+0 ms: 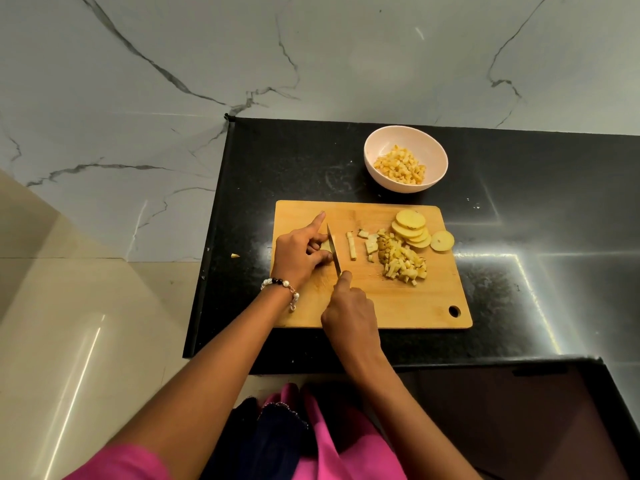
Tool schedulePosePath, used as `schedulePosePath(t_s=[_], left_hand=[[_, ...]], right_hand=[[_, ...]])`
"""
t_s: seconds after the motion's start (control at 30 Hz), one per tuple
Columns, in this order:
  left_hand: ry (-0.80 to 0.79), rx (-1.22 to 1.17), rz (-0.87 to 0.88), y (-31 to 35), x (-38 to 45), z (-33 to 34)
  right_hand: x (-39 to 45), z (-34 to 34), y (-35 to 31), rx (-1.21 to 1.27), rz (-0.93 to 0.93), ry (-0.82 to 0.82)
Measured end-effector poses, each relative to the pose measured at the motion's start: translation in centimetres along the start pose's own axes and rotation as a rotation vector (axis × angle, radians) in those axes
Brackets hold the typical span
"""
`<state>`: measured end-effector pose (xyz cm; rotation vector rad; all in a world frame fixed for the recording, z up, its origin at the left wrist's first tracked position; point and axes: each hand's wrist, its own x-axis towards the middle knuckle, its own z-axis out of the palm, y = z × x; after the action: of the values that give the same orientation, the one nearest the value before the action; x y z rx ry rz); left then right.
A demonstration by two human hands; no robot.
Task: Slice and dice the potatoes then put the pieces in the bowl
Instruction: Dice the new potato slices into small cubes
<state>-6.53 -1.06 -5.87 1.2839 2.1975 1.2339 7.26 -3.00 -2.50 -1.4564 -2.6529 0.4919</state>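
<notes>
1. Fingers (pixel 317 249) of the left hand (pixel 298 252) curl down onto a small potato piece (pixel 325 245) at the left of the board, pinning it there, while the index finger points straight out toward the far edge. Fingers of the right hand (pixel 349 311) are wrapped round the knife handle, which the hand hides, with the index finger laid forward along the top.
2. Black speckled bench (pixel 519 271) carries everything; a marble-patterned wall stands behind it and pale floor tiles lie to its left.
3. Wooden cutting board (pixel 398 306) lies flat on the bench near the front edge, with a hanging hole at its near right corner.
4. Pale bowl (pixel 433 147) stands on the bench just beyond the board and holds diced potato (pixel 401 166).
5. Stack of round potato slices (pixel 412 228) rests at the far right of the board; one more slice (pixel 442 241) lies beside it, overhanging the right edge.
6. Heap of diced pieces (pixel 401 263) sits in front of the slices.
7. Knife blade (pixel 333 249) stands edge-down against the held piece, just beside the left fingertips.
8. Cut potato strip (pixel 352 245) lies alone, right of the blade.
9. Beaded bracelet (pixel 282 285) circles the left wrist.
10. Tiny potato scrap (pixel 235 255) lies on the bench, left of the board.
</notes>
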Motion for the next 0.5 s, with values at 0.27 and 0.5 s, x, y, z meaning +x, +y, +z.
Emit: schedulePosePath(t_s=[0.27,0.5], left_hand=[[0.034,0.036,0.064,-0.4,-0.1,0.2],[0.051,0.061,0.076,-0.6,-0.2,0.1]], right_hand=[[-1.2,0.4,-0.2,-0.122,-0.018,-0.018],[-1.8,0.4,0.1,-0.101,0.026,-0.031]])
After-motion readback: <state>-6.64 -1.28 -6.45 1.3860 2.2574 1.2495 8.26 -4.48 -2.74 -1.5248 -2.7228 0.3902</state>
